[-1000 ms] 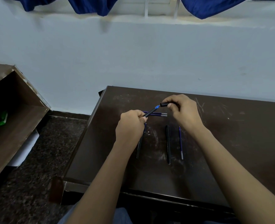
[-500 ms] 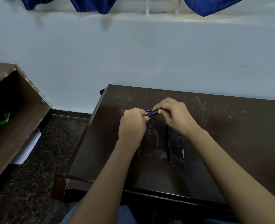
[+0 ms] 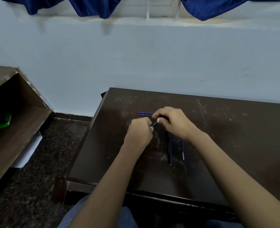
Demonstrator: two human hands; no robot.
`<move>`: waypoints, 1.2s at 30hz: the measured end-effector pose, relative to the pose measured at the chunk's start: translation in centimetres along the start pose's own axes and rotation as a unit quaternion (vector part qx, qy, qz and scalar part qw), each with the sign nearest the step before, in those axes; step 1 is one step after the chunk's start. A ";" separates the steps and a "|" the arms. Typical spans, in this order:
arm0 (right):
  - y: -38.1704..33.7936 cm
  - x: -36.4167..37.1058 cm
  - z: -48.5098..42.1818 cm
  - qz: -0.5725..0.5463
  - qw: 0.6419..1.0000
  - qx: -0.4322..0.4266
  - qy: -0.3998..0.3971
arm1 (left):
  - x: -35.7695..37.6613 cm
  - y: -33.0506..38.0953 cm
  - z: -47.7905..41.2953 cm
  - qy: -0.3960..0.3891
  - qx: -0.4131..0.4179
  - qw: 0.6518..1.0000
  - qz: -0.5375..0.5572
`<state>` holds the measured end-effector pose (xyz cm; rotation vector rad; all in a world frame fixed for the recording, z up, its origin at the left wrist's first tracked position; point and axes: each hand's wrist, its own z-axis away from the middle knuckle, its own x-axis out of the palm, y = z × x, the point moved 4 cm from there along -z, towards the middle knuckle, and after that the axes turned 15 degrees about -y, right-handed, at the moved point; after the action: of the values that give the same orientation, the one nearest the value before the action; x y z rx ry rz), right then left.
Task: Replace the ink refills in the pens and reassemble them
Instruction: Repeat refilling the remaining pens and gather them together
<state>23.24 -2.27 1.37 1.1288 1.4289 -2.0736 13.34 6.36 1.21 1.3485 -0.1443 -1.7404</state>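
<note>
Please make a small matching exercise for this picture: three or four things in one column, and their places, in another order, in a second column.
1. black pen
2. two blue refills
3. single blue refill
4. green packet

A. on the desk, beyond the hands
B. in the wooden shelf at far left
C. gripped between both hands
D. on the desk, under the right forearm

Pairs: 1-C, 2-A, 3-D, 4-B

2 hands, 2 pens, 3 refills
</note>
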 end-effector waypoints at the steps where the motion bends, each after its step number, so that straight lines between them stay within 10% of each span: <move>1: 0.1 -0.1 0.1 -0.015 1.000 0.012 0.015 | -0.1 -0.2 0.0 0.010 -0.003 1.000 0.009; 13: 6.0 1.5 2.1 -0.133 0.944 0.296 -0.053 | 2.8 0.1 -1.4 -0.002 -0.091 0.995 0.036; 36: 5.2 4.8 2.0 -0.128 0.951 0.264 -0.097 | 7.6 0.7 -3.4 -0.001 -0.021 0.999 -0.040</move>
<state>23.09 -5.64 -5.24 0.9095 0.9927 -2.7730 16.56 2.06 -5.21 1.3376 -0.0556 -1.8025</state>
